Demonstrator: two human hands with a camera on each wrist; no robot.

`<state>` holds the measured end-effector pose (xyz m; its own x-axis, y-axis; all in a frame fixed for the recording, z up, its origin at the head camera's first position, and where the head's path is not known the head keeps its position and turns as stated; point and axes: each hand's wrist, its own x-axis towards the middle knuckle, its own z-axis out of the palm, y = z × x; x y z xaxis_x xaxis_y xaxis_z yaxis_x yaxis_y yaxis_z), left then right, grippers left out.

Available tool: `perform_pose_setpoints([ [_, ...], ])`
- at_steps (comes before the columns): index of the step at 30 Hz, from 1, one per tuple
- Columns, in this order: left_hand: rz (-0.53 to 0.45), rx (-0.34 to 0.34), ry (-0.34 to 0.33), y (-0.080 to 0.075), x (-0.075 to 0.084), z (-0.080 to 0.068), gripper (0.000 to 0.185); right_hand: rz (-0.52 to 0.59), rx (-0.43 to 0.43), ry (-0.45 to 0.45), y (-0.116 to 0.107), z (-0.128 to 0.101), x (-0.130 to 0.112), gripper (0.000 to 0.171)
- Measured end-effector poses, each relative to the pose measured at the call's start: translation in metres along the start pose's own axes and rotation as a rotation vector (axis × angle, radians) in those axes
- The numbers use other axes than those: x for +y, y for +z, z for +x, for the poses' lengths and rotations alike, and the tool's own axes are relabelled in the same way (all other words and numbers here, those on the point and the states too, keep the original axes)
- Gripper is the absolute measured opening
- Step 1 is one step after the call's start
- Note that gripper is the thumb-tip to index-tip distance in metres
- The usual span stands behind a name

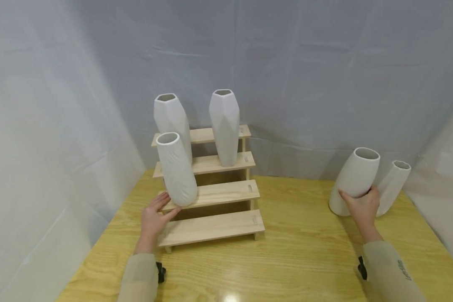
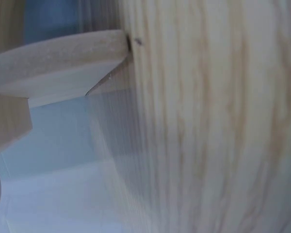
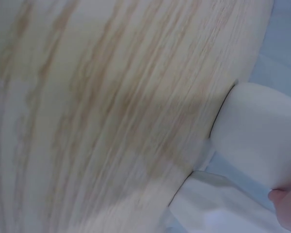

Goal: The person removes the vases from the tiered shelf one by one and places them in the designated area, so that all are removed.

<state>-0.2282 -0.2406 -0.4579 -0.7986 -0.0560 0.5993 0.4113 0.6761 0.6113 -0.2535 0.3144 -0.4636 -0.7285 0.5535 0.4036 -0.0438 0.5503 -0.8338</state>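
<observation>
A white vase with a leaf-like relief stands on the second-lowest board of a stepped wooden shelf, its base at the front edge. My left hand holds it low down, fingers at its left side and thumb at the front of the base. Over on the right, my right hand grips a wide smooth white vase around its lower half, thumb on the left and fingers on the right. In the right wrist view, a fingertip lies against this wide vase, which stands on the table.
Two faceted white vases, the left one and the right one, stand higher on the shelf. A slimmer white vase is just right of the wide one. Pale sheeting hangs behind the wooden table.
</observation>
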Motion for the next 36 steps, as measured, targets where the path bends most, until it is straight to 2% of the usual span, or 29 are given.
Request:
perform_pose_setpoints([
  [12,-0.005,0.004,0.017,0.0,0.001,-0.002,0.046,0.042,-0.001,0.015,0.0,-0.001,0.0,0.075],
  [20,0.0,-0.008,-0.021,-0.001,0.003,-0.001,0.047,0.064,-0.004,0.022,0.0,-0.002,-0.003,0.072],
  [36,0.012,0.012,0.014,0.001,-0.002,0.0,0.047,0.066,-0.061,0.043,-0.012,-0.003,-0.008,0.079],
])
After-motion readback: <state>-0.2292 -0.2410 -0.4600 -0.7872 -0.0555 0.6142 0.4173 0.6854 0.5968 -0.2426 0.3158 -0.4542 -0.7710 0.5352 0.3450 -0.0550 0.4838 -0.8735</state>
